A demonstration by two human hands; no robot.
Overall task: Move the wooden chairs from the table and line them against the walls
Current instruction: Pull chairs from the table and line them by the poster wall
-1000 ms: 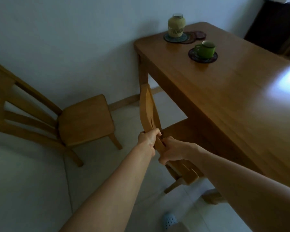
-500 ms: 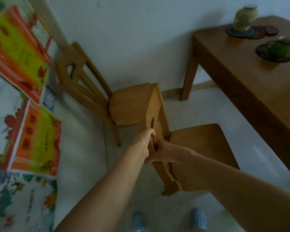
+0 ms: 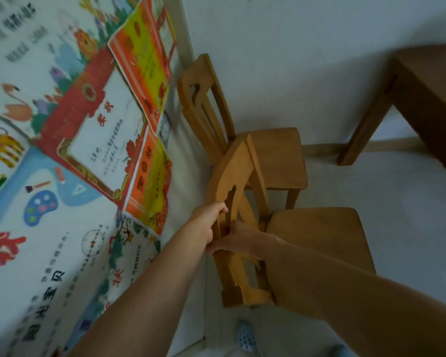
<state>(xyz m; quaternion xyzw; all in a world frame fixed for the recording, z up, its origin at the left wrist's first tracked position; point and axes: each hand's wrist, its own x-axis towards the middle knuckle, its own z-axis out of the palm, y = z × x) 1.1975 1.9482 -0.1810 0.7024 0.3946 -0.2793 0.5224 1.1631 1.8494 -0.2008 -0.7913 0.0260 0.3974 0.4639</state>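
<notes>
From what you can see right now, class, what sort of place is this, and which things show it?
Probably a dining corner in a home with children: bright children's posters and a certificate cover one wall, with a wooden chair and wooden table nearby.

Wooden chair (image 3: pixel 317 235) beside corner chair (image 3: pixel 276 155)

The table (image 3: pixel 422 99) runs off the right edge; upper-left posters (image 3: pixel 23 34) are blurred.

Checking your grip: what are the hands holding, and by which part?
The left hand and the right hand both grip the nearer wooden chair by the top of its backrest.
</notes>
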